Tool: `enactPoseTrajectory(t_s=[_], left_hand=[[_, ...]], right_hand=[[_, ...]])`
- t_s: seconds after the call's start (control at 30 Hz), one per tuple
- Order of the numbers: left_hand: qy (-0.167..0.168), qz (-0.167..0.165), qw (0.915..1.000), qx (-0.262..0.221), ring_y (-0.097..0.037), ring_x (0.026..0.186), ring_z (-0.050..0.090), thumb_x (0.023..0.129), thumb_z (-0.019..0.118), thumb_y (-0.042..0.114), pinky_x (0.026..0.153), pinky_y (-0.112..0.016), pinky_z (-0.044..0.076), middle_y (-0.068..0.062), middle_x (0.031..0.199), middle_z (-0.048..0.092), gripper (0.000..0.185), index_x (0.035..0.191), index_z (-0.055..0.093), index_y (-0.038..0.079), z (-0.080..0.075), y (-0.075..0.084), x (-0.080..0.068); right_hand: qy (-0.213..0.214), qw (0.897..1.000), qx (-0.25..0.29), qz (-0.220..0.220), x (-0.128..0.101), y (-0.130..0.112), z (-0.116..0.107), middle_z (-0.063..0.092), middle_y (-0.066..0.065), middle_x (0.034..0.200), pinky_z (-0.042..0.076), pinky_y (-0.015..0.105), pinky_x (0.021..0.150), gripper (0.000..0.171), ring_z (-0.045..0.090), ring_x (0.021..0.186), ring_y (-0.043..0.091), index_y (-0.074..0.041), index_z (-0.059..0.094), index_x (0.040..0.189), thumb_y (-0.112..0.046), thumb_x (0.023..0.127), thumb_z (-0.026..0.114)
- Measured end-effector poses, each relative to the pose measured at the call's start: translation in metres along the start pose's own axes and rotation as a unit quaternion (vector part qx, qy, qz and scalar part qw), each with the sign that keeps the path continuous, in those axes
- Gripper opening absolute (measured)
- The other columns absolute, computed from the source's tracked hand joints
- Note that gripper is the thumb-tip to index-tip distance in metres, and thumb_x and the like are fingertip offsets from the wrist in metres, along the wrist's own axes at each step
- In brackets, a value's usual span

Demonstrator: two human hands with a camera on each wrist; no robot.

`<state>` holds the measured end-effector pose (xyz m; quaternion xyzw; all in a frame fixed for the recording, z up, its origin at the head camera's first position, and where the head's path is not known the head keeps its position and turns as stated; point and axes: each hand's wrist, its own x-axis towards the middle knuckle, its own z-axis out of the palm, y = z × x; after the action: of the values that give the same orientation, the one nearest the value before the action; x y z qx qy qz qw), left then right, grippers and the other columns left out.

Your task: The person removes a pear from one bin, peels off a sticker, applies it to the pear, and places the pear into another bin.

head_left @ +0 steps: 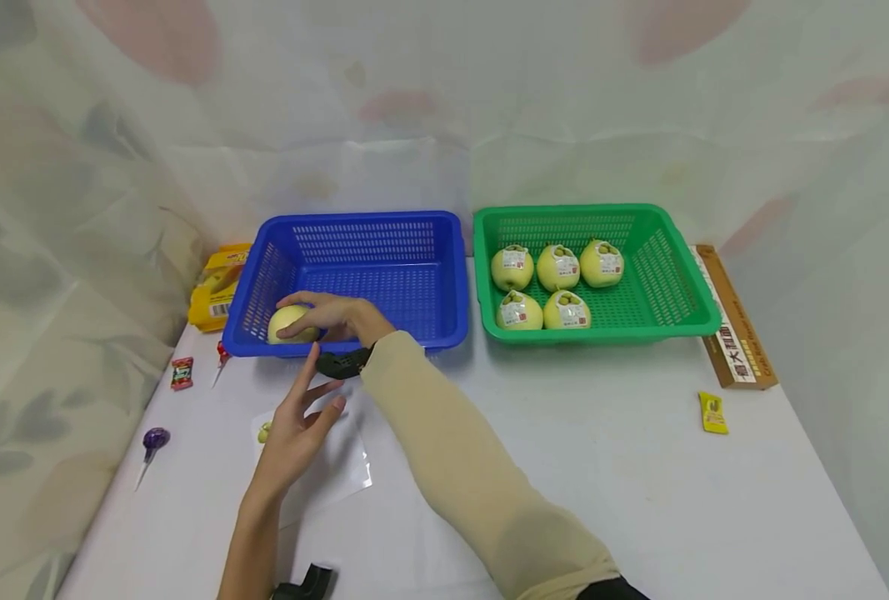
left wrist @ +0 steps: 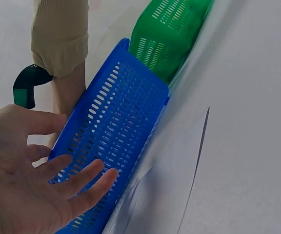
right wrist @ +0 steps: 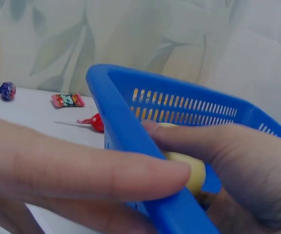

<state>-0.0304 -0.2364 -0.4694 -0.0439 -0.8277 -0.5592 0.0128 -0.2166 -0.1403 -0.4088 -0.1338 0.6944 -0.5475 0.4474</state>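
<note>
My right hand [head_left: 332, 317] reaches into the front left corner of the blue basket [head_left: 455, 325], its fingers and thumb curved round a round pale yellow-green fruit [head_left: 285, 319]. In the right wrist view the fruit [right wrist: 195, 173] shows partly behind the basket's rim, between fingers. My left hand [head_left: 294, 437] is just in front of this basket, fingers spread and loosely bent, holding nothing. Its fingertips are close to the rim; whether they touch it I cannot tell. Below the left hand lies a clear plastic sheet or bag [head_left: 347, 467] with a printed fruit picture, partly covered.
A green basket [head_left: 684, 308] on the right holds several similar fruits with white labels [head_left: 514, 259]. At left are a yellow packet [head_left: 215, 287], a red candy [head_left: 182, 373], a red lollipop [head_left: 222, 354] and a purple lollipop [head_left: 155, 439]. A brown box [head_left: 740, 325] and yellow sachet [head_left: 712, 412] lie right.
</note>
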Motion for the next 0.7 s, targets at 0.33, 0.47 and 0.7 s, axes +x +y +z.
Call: enactPoseTrajectory(t_s=[0.33,0.47,0.7], left_hand=[[0.004,0.004,0.9999,0.014,0.002,0.135,0.062,0.11,0.065,0.014,0.097,-0.006,0.054,-0.016,0.179,0.031,0.087,0.173,0.013,0.043,0.002,-0.002,-0.003],[0.01,0.009,0.9998,0.018,0.006,0.133,0.061,0.109,0.066,0.011,0.096,-0.004,0.054,-0.017,0.178,0.032,0.088,0.172,0.013,0.044,0.001,-0.002,-0.006],[0.013,0.026,0.9996,0.0,0.007,0.131,0.062,0.108,0.066,0.007,0.096,-0.005,0.055,-0.019,0.177,0.032,0.089,0.173,0.015,0.04,0.005,-0.003,-0.001]], right_hand=[[-0.007,0.991,0.089,-0.101,-0.015,0.003,-0.033,0.055,0.002,0.131,0.062,0.03,0.078,0.064,0.066,0.095,0.021,-0.023,0.049,0.16,-0.016,0.102,0.077],[-0.007,0.984,0.058,-0.166,-0.049,-0.001,-0.055,0.058,0.009,0.135,0.062,0.03,0.076,0.061,0.068,0.096,0.024,-0.024,0.049,0.158,-0.017,0.104,0.074],[0.023,0.959,-0.09,-0.269,-0.161,0.023,-0.083,0.049,0.008,0.157,0.067,0.047,0.082,0.062,0.068,0.111,0.032,-0.02,0.048,0.158,-0.016,0.102,0.074]])
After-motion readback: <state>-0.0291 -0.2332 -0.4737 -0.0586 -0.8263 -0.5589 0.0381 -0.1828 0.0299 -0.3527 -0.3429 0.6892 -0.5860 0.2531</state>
